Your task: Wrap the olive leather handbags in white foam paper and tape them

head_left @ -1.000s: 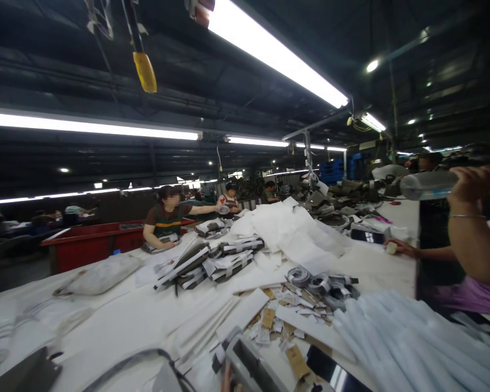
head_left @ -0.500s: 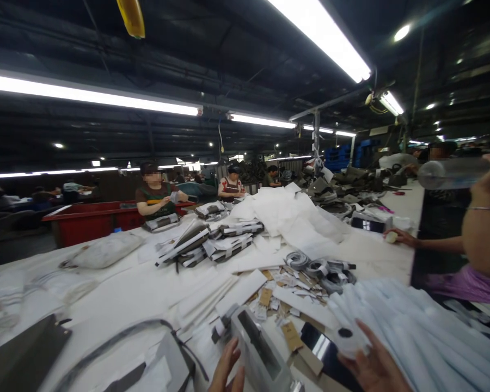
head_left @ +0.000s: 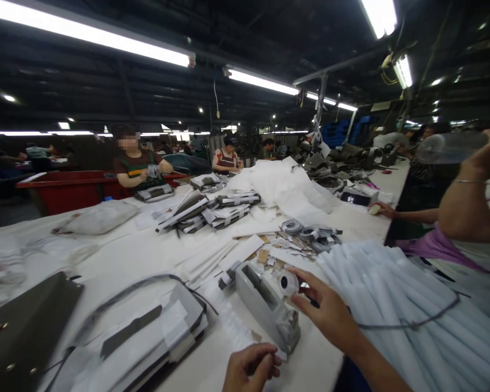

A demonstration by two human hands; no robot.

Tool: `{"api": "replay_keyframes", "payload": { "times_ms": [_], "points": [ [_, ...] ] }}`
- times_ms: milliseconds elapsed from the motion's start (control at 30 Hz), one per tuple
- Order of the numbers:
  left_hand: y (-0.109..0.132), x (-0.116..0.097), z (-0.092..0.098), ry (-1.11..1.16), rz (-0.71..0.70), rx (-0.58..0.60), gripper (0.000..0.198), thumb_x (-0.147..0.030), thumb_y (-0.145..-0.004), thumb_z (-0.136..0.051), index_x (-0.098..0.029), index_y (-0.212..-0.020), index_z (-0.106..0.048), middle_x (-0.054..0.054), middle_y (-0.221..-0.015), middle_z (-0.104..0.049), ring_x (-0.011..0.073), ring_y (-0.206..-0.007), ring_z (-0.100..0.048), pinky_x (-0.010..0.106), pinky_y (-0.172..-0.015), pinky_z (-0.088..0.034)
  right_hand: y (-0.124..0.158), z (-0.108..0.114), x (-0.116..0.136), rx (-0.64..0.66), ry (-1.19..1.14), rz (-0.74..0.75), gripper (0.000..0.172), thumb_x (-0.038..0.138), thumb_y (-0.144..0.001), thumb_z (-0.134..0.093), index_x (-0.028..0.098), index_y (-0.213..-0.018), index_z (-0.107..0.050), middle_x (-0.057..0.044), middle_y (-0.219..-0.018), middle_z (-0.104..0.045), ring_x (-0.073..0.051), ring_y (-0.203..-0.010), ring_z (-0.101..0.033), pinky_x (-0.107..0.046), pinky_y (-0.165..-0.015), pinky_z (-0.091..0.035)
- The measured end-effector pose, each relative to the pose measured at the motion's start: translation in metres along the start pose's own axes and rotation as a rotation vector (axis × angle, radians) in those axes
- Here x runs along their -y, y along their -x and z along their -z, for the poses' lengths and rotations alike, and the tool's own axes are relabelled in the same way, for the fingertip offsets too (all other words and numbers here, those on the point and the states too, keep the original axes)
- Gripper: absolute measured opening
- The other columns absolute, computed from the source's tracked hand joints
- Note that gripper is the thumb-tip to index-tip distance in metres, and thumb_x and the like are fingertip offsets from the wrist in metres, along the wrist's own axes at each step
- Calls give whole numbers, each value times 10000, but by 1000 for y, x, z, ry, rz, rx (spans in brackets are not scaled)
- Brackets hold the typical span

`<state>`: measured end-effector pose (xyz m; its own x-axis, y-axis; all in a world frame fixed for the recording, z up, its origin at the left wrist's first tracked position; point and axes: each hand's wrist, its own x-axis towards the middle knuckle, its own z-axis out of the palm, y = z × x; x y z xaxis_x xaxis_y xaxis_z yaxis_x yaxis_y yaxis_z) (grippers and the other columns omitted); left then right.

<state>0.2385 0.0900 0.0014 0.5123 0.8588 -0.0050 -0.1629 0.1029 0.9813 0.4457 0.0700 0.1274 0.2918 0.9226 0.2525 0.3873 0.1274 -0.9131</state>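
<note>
My right hand point(head_left: 329, 310) pinches a small white tape roll point(head_left: 288, 282) just to the right of a grey tape dispenser point(head_left: 265, 306) on the white table. My left hand point(head_left: 251, 370) is at the bottom edge in front of the dispenser, fingers curled together on a strip of tape or paper that I cannot make out clearly. A grey bag wrapped in white paper point(head_left: 147, 332) lies to the left of the dispenser. Rolled white paper tubes point(head_left: 400, 305) are heaped to the right.
A co-worker's raised arm point(head_left: 469, 201) holds a clear bottle point(head_left: 449, 147) at the right. Stacks of wrapped bags point(head_left: 206, 209), crumpled white paper point(head_left: 286, 188), tape rolls point(head_left: 306, 233) and paper tags lie mid-table. Seated workers and a red bin point(head_left: 71, 188) are beyond the far edge.
The view has tilted down towards the table. My right hand has carried the tape roll from the lower right up beside the dispenser, and my left hand has curled shut below it.
</note>
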Motion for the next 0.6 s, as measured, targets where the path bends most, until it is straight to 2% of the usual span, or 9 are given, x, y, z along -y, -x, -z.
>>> {"api": "replay_keyframes", "payload": {
  "times_ms": [133, 267, 400, 533, 600],
  "points": [
    [6, 12, 5, -7, 67, 117, 557, -673, -772, -643, -149, -930, -743, 130, -809, -754, 213, -691, -704, 315, -681, -551, -32, -16, 11, 120, 88, 87, 469, 213, -783, -643, 216, -1252, -642, -72, -1349, -602, -238, -1173, -610, -389, -984, -535],
    [2, 18, 12, -18, 44, 249, 569, -672, -808, -599, -144, -970, -735, 137, -851, -757, 225, -730, -713, 333, -707, -556, -59, -39, 0, 196, 151, 151, 493, 156, -759, -629, 181, -1251, -640, -92, -1325, -619, -232, -1214, -582, -394, -1004, -519],
    [0, 21, 15, -7, 43, 270, 589, -683, -810, -581, -142, -985, -733, 138, -860, -760, 235, -743, -719, 328, -692, -551, -74, -54, -17, 300, 235, 194, 485, 121, -766, -607, 176, -1247, -640, -98, -1318, -621, -232, -1195, -594, -404, -997, -516],
    [1, 23, 14, -11, 57, 285, 542, -629, -829, -589, -136, -1004, -730, 137, -884, -761, 236, -777, -720, 317, -710, -549, -78, -57, -32, 352, 427, 278, 480, 95, -765, -632, 195, -1234, -651, -86, -1300, -638, -249, -1258, -544, -469, -1120, -384],
    [1, 24, 14, -19, 81, 288, 525, -605, -820, -609, -131, -1010, -731, 132, -884, -762, 236, -781, -720, 306, -702, -549, -81, -55, -37, 364, 495, 292, 489, 91, -758, -651, 197, -1236, -649, -94, -1283, -648, -257, -1240, -555, -482, -1122, -376]
  ]
}}
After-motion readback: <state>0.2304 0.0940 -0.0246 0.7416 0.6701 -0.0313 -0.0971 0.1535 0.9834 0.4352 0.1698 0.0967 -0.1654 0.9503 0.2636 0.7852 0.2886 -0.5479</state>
